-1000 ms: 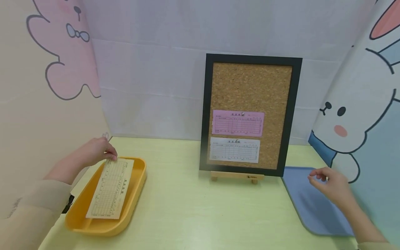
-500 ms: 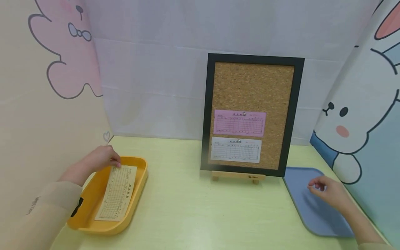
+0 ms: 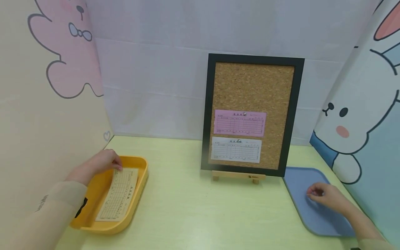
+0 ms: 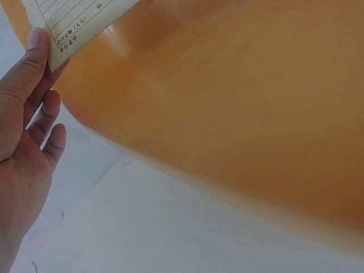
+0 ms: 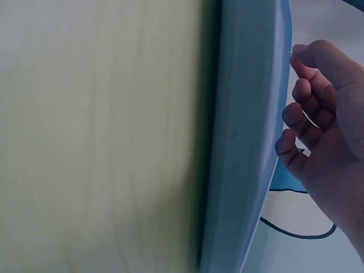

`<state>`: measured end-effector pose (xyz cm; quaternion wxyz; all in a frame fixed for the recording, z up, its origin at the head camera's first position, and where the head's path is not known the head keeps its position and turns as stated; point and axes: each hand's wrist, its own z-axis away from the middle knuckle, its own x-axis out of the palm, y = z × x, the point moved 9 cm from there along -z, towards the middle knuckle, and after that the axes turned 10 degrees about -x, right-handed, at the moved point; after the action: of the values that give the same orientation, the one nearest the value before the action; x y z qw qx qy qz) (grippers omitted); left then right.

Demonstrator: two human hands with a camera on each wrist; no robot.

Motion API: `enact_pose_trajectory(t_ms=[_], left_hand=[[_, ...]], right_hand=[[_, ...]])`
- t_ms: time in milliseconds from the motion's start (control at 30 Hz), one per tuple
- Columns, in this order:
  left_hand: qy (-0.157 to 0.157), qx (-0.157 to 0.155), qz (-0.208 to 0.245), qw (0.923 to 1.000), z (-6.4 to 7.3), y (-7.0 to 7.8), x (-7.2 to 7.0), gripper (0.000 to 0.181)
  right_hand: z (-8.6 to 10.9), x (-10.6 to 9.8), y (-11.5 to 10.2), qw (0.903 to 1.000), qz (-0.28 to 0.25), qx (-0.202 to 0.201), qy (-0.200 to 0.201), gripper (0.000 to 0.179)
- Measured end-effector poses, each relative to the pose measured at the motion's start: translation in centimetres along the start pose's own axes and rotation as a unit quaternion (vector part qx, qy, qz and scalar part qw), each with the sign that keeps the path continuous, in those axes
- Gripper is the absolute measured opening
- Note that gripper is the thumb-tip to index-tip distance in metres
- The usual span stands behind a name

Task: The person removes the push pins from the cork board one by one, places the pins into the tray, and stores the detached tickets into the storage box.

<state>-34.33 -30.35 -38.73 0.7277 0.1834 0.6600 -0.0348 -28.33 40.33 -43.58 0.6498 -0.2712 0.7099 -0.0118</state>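
My left hand (image 3: 103,162) pinches the far end of a pale yellow printed receipt slip (image 3: 120,196) between thumb and fingers. The slip slopes down into the yellow tray (image 3: 140,187) on the left. In the left wrist view, the thumb lies over one corner of the slip (image 4: 79,25). Over the blue tray (image 3: 300,180) hovers my right hand (image 3: 328,198), thumb and index fingertip together. From between those fingertips a thin needle point of a pushpin (image 5: 290,52) sticks out in the right wrist view; its head is hidden.
A black-framed cork board (image 3: 253,86) leans on a small wooden easel (image 3: 237,175) at the back. Pinned on it are a pink slip (image 3: 240,124) and, below, a white slip (image 3: 235,154). Printed cloth walls (image 3: 156,69) enclose the pale green table (image 3: 187,215).
My left hand has moved down and slightly right, lowering the yellow receipt slip into the yellow tray. The right hand has sunk closer to the blue tray.
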Motion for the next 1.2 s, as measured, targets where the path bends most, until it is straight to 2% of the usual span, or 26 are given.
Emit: enact_pose_trajectory(t_ms=[100,267,400,600,800,967,1200], left_hand=[[0.008,0.018,-0.009,0.9998,-0.1,0.2,0.1,0.006],[0.011,0.022,-0.007,0.9997,-0.3,0.4,0.4,0.006],[0.013,0.018,-0.001,0.9998,-0.4,0.3,0.7,0.006],[0.015,0.001,-0.002,0.9999,-0.3,-0.2,0.9,0.004],[0.023,-0.005,0.019,0.9995,-0.3,-0.2,0.5,0.004],[0.018,-0.018,0.028,0.9993,-0.3,-0.4,0.6,0.004],[0.036,-0.01,0.033,0.9988,0.2,-0.4,0.2,0.004]], right_hand=[[0.1,0.4,0.5,0.9997,-0.006,0.012,-0.02,0.01],[0.3,0.8,1.1,0.999,-0.026,0.011,-0.035,0.01],[0.6,1.1,1.3,0.9987,-0.036,-0.003,-0.035,0.008],[0.8,1.2,1.7,0.9979,-0.056,-0.001,-0.032,0.009],[0.8,1.1,2.0,0.9983,-0.054,-0.005,-0.02,0.006],[0.9,1.1,2.0,0.9982,-0.053,0.004,-0.028,0.008],[1.0,0.0,1.3,0.9994,-0.03,0.001,-0.02,0.008]])
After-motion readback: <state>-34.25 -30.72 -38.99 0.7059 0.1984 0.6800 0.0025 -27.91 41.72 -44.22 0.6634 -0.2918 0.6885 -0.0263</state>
